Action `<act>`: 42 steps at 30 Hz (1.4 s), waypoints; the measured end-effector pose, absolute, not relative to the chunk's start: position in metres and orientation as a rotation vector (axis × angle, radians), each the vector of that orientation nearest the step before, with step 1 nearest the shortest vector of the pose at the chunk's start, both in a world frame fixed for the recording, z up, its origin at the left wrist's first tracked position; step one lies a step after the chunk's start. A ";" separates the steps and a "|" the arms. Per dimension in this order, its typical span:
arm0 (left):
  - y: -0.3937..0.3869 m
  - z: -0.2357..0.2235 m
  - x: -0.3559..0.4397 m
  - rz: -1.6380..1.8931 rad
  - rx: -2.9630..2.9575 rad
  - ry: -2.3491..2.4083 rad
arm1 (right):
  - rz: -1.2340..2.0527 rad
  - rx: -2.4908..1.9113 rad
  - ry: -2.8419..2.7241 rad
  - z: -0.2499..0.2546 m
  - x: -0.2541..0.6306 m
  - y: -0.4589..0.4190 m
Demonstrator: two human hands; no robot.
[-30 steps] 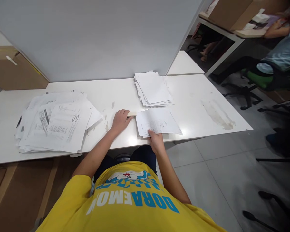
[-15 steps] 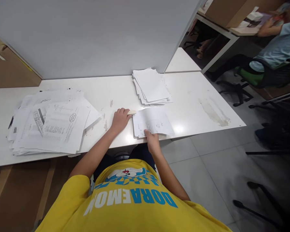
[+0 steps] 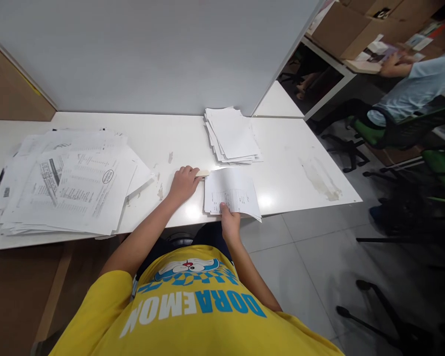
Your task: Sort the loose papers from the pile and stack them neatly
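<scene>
My left hand (image 3: 184,183) rests on the white table, its fingers closed around a short pale, flat bar (image 3: 202,173) that looks like wood. The bar's tip reaches the left edge of a small stack of printed paper sheets (image 3: 232,185) at the table's front edge. My right hand (image 3: 230,220) grips the near edge of these sheets, thumb on top and fingers hidden beneath. The right corner of the sheets hangs over the table edge. Behind them lies a second pile of papers (image 3: 232,133), blank side up, touched by neither hand.
A large, untidy pile of printed papers (image 3: 70,183) covers the left of the table (image 3: 170,128). A grey partition (image 3: 152,54) stands along the back, with a cardboard box (image 3: 15,89) at far left. To the right, a person (image 3: 419,89) sits at another desk near office chairs (image 3: 385,128).
The right side of the sheets has come nearer to me, with its corner now bent down past the table edge. My left hand keeps its hold on the bar. The view has shifted slightly.
</scene>
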State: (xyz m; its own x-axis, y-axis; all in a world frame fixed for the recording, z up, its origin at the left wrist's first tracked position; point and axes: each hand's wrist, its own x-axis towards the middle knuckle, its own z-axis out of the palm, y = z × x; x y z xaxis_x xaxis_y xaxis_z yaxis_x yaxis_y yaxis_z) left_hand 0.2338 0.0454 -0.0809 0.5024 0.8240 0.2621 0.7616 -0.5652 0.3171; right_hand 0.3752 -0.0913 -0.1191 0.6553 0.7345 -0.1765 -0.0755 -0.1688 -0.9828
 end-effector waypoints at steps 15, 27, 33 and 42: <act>0.046 -0.081 0.235 0.579 2.552 1.352 | 0.901 -1.549 -0.661 -0.102 0.379 -0.089; 0.053 -0.080 0.235 0.555 2.576 1.215 | 0.962 -1.534 -0.634 -0.098 0.381 -0.087; 0.050 -0.082 0.236 0.566 2.627 1.248 | 0.988 -1.582 -0.613 -0.091 0.381 -0.084; 0.054 -0.091 0.225 0.799 2.476 1.060 | 0.713 -1.573 -0.719 -0.042 0.476 -0.085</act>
State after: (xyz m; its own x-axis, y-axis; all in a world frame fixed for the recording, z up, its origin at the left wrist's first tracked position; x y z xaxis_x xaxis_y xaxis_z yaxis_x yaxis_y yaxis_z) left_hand 0.2255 0.0544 -0.0910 0.5659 0.7397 0.3642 0.5539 -0.6683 0.4966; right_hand 0.4759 -0.0852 -0.0420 0.6205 0.7827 -0.0481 0.0544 -0.1041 -0.9931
